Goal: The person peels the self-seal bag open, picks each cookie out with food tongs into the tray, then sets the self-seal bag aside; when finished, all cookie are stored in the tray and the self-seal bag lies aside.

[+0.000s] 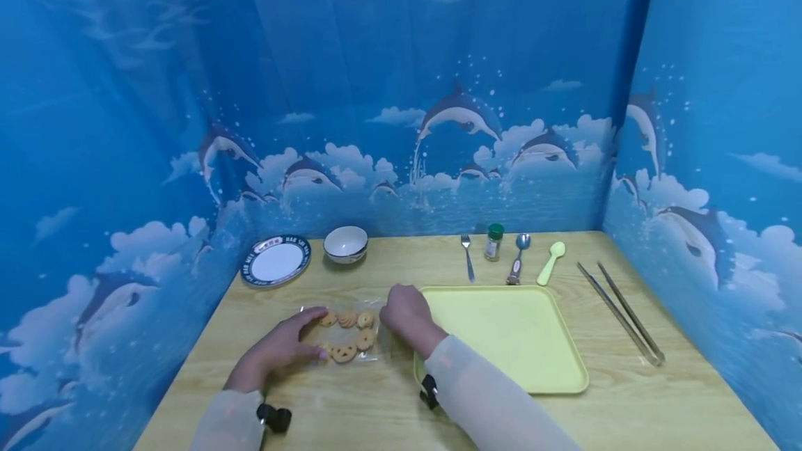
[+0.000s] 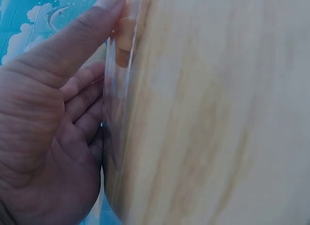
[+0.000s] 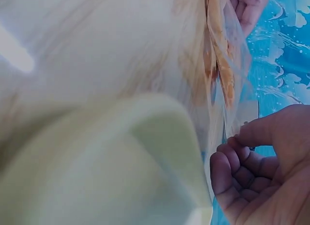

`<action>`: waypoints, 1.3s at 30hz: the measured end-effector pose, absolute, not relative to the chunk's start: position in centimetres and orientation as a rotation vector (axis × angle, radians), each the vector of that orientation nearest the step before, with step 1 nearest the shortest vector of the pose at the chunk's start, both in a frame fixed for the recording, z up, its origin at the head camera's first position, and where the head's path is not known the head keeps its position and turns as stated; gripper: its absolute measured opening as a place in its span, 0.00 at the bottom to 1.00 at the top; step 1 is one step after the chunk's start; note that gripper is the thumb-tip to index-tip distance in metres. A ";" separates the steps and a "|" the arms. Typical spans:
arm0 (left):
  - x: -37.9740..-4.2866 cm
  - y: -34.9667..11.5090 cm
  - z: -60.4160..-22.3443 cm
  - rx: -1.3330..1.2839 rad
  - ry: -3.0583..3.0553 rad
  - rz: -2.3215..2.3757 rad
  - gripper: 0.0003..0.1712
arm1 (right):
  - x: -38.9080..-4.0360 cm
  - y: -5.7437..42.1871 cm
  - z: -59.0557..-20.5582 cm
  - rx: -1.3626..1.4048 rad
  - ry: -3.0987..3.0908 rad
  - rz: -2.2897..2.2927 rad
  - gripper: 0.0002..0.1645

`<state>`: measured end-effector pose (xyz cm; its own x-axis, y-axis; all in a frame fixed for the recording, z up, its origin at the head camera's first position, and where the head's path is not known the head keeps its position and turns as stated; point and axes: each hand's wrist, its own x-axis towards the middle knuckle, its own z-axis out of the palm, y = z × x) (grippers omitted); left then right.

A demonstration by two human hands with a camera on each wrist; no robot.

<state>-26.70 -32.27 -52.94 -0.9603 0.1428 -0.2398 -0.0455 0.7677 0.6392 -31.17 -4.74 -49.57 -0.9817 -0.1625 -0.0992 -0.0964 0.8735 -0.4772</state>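
Left hand (image 1: pixel 285 346) grips, right hand (image 1: pixel 407 312) pinches clear cookie bag (image 1: pixel 346 335); cookies (image 1: pixel 366 339) between likely fragile (hold probably slippery edges).

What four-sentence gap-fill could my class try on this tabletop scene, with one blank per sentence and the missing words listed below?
1. In the head view, the clear bag of cookies lies to the ____ of the yellow tray.
2. The small jar has a ____ lid.
3. Between the plate and the fork stands the ____.
4. The person's ____ hand pinches the bag's end nearest the tray.

Missing words: left; green; bowl; right.
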 end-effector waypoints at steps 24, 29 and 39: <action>-26.7 -32.3 -52.8 0.108 2.689 1.021 0.53 | -30.5 -3.3 -48.6 -0.876 2.789 -0.245 0.25; -26.8 -32.5 -53.1 0.140 2.695 1.028 0.52 | -31.0 -3.1 -49.2 -0.889 2.752 -0.216 0.35; -26.7 -32.8 -53.9 0.133 2.724 1.126 0.34 | -31.2 -3.1 -49.6 -0.948 2.733 -0.246 0.31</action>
